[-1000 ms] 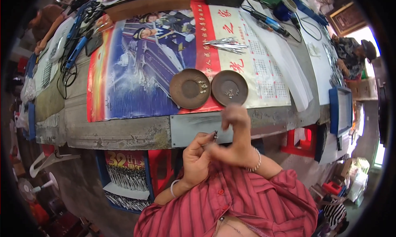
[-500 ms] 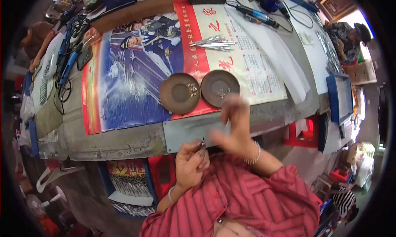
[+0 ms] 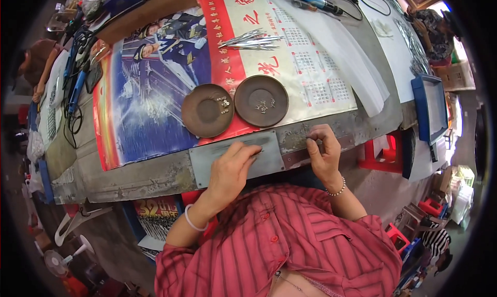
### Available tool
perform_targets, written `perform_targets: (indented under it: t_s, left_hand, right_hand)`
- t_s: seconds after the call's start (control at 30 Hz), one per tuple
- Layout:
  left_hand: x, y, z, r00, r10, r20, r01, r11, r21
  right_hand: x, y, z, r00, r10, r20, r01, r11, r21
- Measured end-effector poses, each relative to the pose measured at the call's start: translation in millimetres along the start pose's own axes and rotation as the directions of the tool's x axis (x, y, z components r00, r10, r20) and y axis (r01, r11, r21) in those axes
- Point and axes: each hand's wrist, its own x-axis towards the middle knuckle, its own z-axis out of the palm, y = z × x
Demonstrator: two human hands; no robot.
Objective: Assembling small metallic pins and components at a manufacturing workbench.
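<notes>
My left hand [image 3: 231, 168] is over the grey metal plate [image 3: 269, 144] at the table's front edge. Its fingers are drawn together, and whatever they pinch is too small to make out. To the right of that plate, my right hand [image 3: 326, 154] is raised at the edge with thumb and forefinger closed; any tiny piece between them cannot be told. Beyond my hands stand two round brown dishes. The left dish [image 3: 199, 118] holds several small shiny metal bits, and the right dish [image 3: 248, 110] holds several small silvery pieces. A pile of thin silver rods [image 3: 251, 40] lies farther back.
A large printed poster [image 3: 134, 126] covers the table under the dishes. Blue-handled tools with cords [image 3: 76, 90] lie at the left, and more tools [image 3: 310, 1] at the back. A blue tray [image 3: 429, 108] juts out at the right. Below are red stools [image 3: 380, 154]. Other people sit on both sides.
My left hand has moved up from near my body to over the metal plate. My right hand has moved from in front of the right dish to the right and down, its fingers now pinched.
</notes>
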Motion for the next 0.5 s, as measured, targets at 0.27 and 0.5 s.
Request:
perform_targets:
  t_s: [0.27,0.5]
  left_hand:
    - [28,-8,3,0.950,0.126,0.285,-0.242,0.873,0.423]
    - [11,-16,-28,0.928,0.081,0.365,-0.265,0.831,0.490]
  right_hand:
    - [1,7,7,0.997,-0.049,-0.056,0.048,0.998,-0.036]
    - [-1,14,11,0.993,-0.105,-0.054,0.101,0.993,-0.067]
